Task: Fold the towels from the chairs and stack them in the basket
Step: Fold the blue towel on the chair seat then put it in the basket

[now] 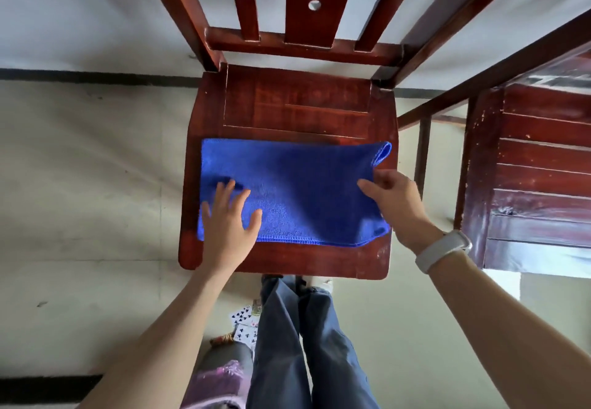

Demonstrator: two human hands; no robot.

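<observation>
One blue towel [294, 191], already folded to a long rectangle, lies flat on the wooden chair seat [287, 101]. On its left part the left hand [227, 216] presses with spread, straight fingers. At the right edge the right hand [393, 197] pinches the layers. I think the right hand should carry this end over to the left edge, corners matching, while the left keeps the cloth from sliding.

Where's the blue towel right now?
In the head view the blue towel lies folded on the front of the wooden chair seat, with the left hand flat on its left part and the right hand pinching its right edge.
</observation>
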